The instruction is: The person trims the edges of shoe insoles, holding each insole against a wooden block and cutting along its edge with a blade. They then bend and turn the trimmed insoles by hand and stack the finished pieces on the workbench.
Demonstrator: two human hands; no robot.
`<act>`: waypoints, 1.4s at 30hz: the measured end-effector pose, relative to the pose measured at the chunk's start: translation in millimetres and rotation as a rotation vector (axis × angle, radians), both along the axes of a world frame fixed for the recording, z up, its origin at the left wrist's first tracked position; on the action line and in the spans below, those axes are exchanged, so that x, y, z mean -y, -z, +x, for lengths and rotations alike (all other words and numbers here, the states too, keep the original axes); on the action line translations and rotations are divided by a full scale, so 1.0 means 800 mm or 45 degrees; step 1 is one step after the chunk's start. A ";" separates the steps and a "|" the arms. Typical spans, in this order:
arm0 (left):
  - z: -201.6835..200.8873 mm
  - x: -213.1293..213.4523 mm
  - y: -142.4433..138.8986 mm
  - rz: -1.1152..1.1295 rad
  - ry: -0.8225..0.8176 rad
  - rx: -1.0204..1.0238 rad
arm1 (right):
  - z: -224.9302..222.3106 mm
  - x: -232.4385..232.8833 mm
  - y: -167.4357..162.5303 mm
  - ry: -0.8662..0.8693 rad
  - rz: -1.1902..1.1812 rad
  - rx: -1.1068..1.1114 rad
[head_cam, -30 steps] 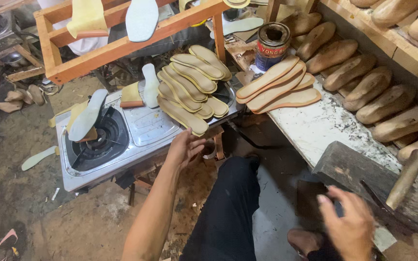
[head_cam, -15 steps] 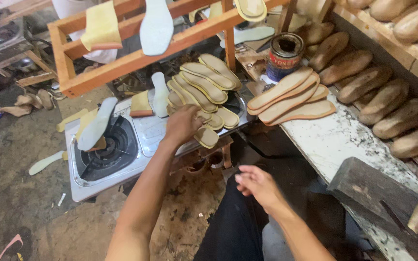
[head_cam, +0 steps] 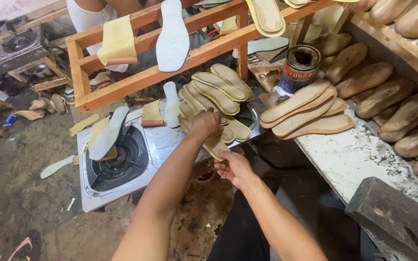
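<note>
Left hand [head_cam: 205, 123]: curled, knuckles up, resting on the fanned pile of yellow-edged insoles [head_cam: 216, 94] atop the stove [head_cam: 170, 140]. Right hand [head_cam: 234, 166]: just below the stove's front edge, fingers pinching the low end of one insole [head_cam: 215, 146] that juts from the pile. Around them: grey sole [head_cam: 107, 134] leaning over the burner [head_cam: 118, 159], wooden rack [head_cam: 136, 72] behind, tan soles [head_cam: 306, 108] stacked on the white surface [head_cam: 364, 154] beside a glue can [head_cam: 301, 67], wooden lasts [head_cam: 393, 101] to the right.

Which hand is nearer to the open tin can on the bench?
The right hand, only slightly. It is below and left of the tin can, at the stove's front edge. The left hand rests on the insole pile, further left.
</note>
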State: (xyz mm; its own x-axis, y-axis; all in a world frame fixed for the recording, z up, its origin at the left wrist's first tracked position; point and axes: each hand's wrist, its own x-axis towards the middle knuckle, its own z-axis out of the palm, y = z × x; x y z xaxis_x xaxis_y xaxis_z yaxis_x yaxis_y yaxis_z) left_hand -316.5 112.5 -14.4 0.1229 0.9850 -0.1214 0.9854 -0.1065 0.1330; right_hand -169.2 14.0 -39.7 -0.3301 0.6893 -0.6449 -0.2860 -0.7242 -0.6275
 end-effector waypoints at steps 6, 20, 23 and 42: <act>0.010 -0.021 -0.007 -0.184 -0.027 -0.081 | -0.044 0.043 0.007 0.008 -0.005 -0.156; -0.005 -0.008 -0.001 -0.115 -0.003 0.157 | 0.080 0.242 -0.004 -0.545 0.145 -0.301; -0.026 0.006 0.002 0.019 0.197 0.285 | 0.131 0.272 -0.003 -0.809 0.315 -0.271; 0.070 0.281 0.154 -0.780 -0.761 2.237 | 0.271 0.388 0.120 -0.463 -0.112 0.189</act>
